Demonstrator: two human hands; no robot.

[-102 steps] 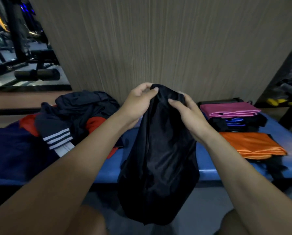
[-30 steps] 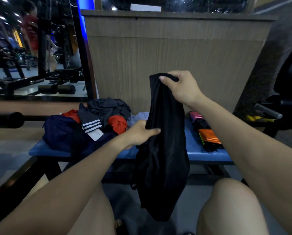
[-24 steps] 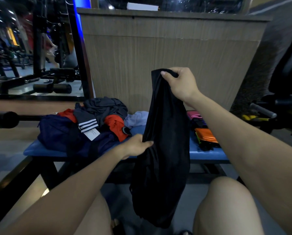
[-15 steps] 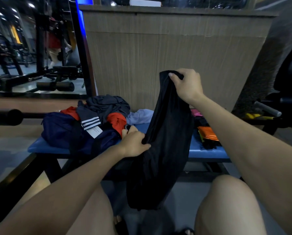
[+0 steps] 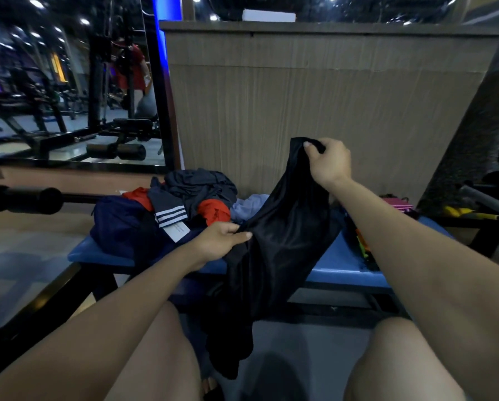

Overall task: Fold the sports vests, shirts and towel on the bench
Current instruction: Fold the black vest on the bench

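The fingers (image 5: 315,147) of the right hand (image 5: 330,163) are curled over the top edge of a shiny black garment (image 5: 283,241), pinching it up in front of the wooden panel (image 5: 315,105); the fingers (image 5: 238,234) of the left hand (image 5: 219,241) are clenched on the garment's left edge lower down, so the cloth runs taut on a slant between the two grips. Below the left hand the rest of the garment hangs loose past the front edge of the blue padded desk (image 5: 343,273) and down between the person's knees toward the floor. On the desk to the left lies an unfolded heap of clothes (image 5: 161,221): navy cloth, a dark piece with white stripes and a tag, red cloth, a grey piece on top, a pale lilac one at its right side. At the right end, partly hidden by the right forearm, sits a stack of folded pieces (image 5: 393,205) showing pink and orange
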